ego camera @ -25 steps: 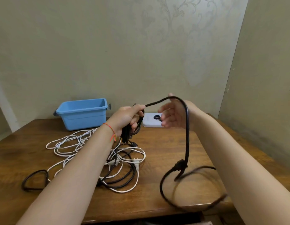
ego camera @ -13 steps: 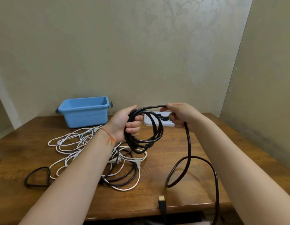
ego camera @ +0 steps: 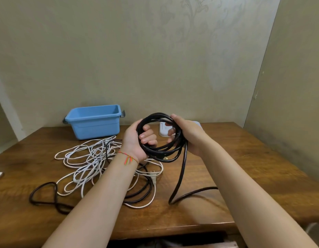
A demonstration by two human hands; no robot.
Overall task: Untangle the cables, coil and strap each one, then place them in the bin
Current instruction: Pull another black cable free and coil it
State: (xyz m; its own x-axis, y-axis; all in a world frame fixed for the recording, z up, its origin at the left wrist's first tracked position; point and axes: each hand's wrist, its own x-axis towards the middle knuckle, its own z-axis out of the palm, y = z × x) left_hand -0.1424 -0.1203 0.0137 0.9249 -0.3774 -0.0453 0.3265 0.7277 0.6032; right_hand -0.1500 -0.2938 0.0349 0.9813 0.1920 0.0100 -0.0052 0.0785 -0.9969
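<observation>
Since half a second ago, our right hand has come in against the thick black power cable, laying another loop onto the coil, and the loose tail hanging off the near table edge has shortened.

Head view: we hold the black coil upright above the brown wooden table, between both hands. Our left hand, a red-and-orange thread bracelet at its wrist, grips the coil's left side with fingers curled through the loops. Our right hand wraps the coil's right side, thumb over the top. The tail drops from the coil's right edge to the table, bends near the front and runs right behind our right forearm. Left of the hands, a tangle of thin white cables and another black cable lies on the table. The blue plastic bin stands at the far left against the wall. A white flat object sits behind the coil, partly hidden.
</observation>
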